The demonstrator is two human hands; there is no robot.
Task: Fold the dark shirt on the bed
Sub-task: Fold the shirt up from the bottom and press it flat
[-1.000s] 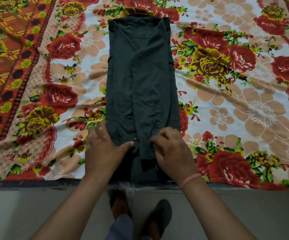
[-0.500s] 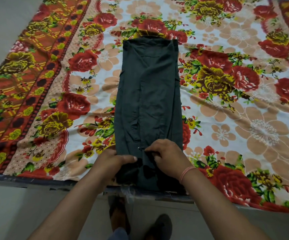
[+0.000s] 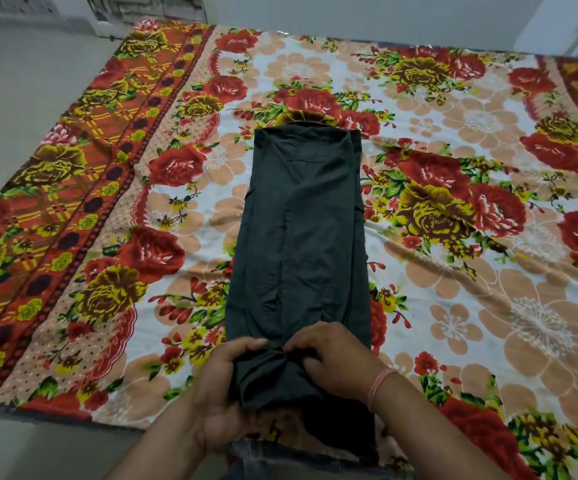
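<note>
The dark shirt [image 3: 301,237] lies as a long narrow strip down the middle of the bed, its sides folded inward. Its near end is bunched and lifted off the sheet at the bed's front edge. My left hand [image 3: 221,386] grips that raised end from the left, fingers curled under the cloth. My right hand [image 3: 336,358], with a pink band on the wrist, pinches the same end from the right. The far end of the shirt lies flat.
The bed carries a floral sheet [image 3: 471,271] with red and yellow roses and an orange patterned border [image 3: 55,209] on the left. Grey floor [image 3: 14,98] runs along the left side and past the far edge.
Both hands have closed on the shirt's near end and lifted it off the sheet, where they lay pressed flat before. The view has tilted up, showing the far bed edge.
</note>
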